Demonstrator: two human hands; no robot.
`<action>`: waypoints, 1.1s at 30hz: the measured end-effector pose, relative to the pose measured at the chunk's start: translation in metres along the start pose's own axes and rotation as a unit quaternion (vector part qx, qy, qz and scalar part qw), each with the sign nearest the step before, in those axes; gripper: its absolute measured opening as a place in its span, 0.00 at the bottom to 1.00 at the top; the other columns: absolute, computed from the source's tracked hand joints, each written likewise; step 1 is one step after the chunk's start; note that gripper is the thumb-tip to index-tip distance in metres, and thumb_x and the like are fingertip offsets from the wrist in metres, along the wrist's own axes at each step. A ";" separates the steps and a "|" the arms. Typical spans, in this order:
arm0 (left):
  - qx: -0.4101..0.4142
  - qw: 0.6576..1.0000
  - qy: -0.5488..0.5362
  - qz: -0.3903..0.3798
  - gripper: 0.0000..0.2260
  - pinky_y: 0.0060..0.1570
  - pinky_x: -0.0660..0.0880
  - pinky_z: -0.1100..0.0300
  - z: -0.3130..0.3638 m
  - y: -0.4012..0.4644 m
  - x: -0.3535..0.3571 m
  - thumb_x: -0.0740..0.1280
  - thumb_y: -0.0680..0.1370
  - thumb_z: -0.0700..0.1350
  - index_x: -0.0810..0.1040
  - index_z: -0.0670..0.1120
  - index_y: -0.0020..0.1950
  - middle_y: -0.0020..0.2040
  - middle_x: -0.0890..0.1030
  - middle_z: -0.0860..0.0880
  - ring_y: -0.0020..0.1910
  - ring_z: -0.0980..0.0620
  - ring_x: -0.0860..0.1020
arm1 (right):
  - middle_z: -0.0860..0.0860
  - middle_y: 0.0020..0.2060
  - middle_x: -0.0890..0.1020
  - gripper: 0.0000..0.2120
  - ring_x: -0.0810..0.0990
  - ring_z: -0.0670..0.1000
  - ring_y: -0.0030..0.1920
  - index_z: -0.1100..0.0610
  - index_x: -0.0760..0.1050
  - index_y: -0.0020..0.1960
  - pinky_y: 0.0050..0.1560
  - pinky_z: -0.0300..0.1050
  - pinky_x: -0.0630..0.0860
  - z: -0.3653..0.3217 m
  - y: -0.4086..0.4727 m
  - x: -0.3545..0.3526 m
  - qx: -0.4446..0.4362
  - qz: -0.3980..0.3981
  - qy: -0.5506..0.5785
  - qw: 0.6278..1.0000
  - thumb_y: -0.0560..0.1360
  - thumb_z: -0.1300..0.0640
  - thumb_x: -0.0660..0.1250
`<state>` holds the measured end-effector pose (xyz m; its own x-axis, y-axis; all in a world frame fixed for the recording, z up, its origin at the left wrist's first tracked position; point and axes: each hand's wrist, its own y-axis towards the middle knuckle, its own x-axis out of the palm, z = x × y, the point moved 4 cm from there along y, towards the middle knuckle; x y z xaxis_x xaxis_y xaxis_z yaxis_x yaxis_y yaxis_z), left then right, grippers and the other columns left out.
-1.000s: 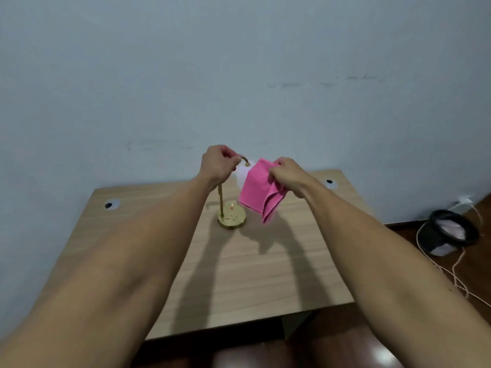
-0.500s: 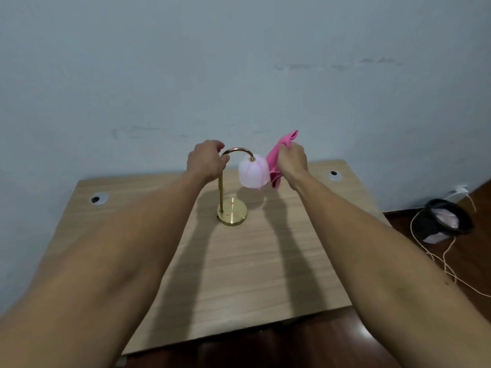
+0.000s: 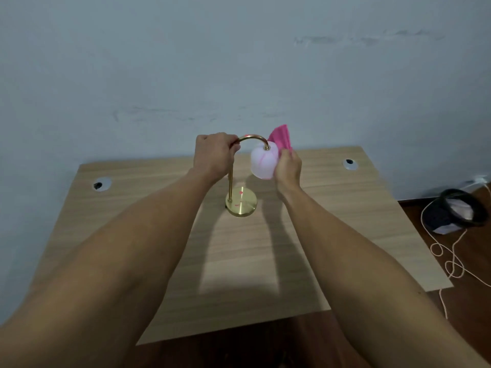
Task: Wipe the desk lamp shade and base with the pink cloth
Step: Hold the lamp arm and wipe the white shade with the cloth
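A small desk lamp stands near the back middle of the wooden desk point(image 3: 239, 261). It has a round brass base point(image 3: 243, 204), a curved brass neck point(image 3: 252, 138) and a pale pink shade point(image 3: 263, 163) hanging from the neck. My left hand point(image 3: 215, 155) is closed around the neck at the top of its upright part. My right hand point(image 3: 288, 168) presses the pink cloth point(image 3: 280, 138) against the right side of the shade. Part of the cloth sticks up above my fingers; the rest is hidden behind the hand and shade.
Two cable holes sit at the desk's back corners, one on the left point(image 3: 101, 184) and one on the right point(image 3: 349, 163). A grey wall rises right behind the desk. On the floor to the right lie a dark bin point(image 3: 457, 211) and a loose white cord point(image 3: 449, 264).
My right hand carried the cloth from in front of the lamp around to the shade's right side and has slid down along it. My left hand kept its hold on the neck.
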<state>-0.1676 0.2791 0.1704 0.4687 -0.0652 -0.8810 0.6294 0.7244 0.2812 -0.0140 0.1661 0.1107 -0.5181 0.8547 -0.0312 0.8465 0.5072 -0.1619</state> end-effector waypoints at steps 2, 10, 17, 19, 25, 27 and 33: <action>0.005 1.000 -0.003 -0.001 0.11 0.49 0.61 0.55 0.000 0.001 0.001 0.61 0.83 0.47 0.82 0.48 0.47 0.35 0.75 0.53 0.38 0.48 0.72 | 0.52 0.40 0.78 0.13 0.76 0.56 0.45 0.55 0.78 0.43 0.44 0.49 0.71 -0.004 0.003 -0.002 0.030 0.019 0.011 0.999 0.68 0.50 0.58; 0.012 1.000 0.003 0.002 0.11 0.45 0.60 0.54 0.002 0.000 0.000 0.62 0.83 0.47 0.82 0.47 0.49 0.39 0.80 0.47 0.39 0.44 0.72 | 0.48 0.54 0.85 0.19 0.81 0.53 0.59 0.51 0.84 0.57 0.60 0.49 0.76 -0.001 0.000 0.009 -0.099 -0.018 -0.082 0.992 0.75 0.50 0.57; 0.007 1.000 -0.002 -0.005 0.11 0.43 0.62 0.54 0.003 -0.001 -0.003 0.62 0.83 0.47 0.83 0.46 0.48 0.35 0.77 0.49 0.40 0.41 0.76 | 0.48 0.38 0.83 0.14 0.80 0.53 0.43 0.54 0.85 0.40 0.45 0.48 0.75 -0.012 0.011 0.004 -0.038 -0.005 -0.035 0.999 0.71 0.52 0.61; 0.009 1.000 -0.005 -0.005 0.11 0.43 0.63 0.54 0.003 -0.001 -0.003 0.63 0.83 0.47 0.83 0.46 0.48 0.36 0.78 0.48 0.40 0.41 0.75 | 0.47 0.40 0.86 0.15 0.81 0.50 0.44 0.54 0.86 0.42 0.47 0.46 0.76 -0.013 0.004 0.010 -0.090 -0.048 -0.031 0.994 0.74 0.55 0.60; 0.010 1.000 -0.023 -0.005 0.11 0.42 0.65 0.53 0.005 -0.003 -0.003 0.63 0.83 0.47 0.83 0.45 0.49 0.40 0.82 0.45 0.43 0.40 0.78 | 0.51 0.36 0.78 0.10 0.76 0.56 0.40 0.54 0.75 0.37 0.36 0.44 0.68 -0.008 0.017 -0.005 0.075 0.017 -0.003 0.997 0.73 0.56 0.58; 0.006 1.000 -0.025 -0.008 0.11 0.42 0.65 0.54 0.004 -0.003 -0.004 0.63 0.83 0.47 0.84 0.45 0.50 0.40 0.82 0.45 0.43 0.40 0.78 | 0.50 0.35 0.78 0.10 0.76 0.56 0.40 0.53 0.78 0.39 0.33 0.43 0.68 -0.007 0.013 -0.006 0.094 0.017 -0.015 0.995 0.72 0.55 0.59; 0.006 0.999 -0.035 -0.012 0.11 0.41 0.64 0.54 0.005 -0.004 -0.003 0.63 0.83 0.47 0.84 0.45 0.49 0.40 0.82 0.45 0.43 0.40 0.78 | 0.45 0.48 0.87 0.16 0.83 0.48 0.53 0.47 0.86 0.50 0.55 0.46 0.79 -0.017 -0.006 0.010 -0.100 -0.076 -0.063 0.990 0.77 0.54 0.58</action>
<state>-0.1685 0.2734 0.1742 0.4958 -0.1308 -0.8585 0.6475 0.7145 0.2650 -0.0228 0.1736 0.1280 -0.6420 0.7527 -0.1459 0.7583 0.6514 0.0236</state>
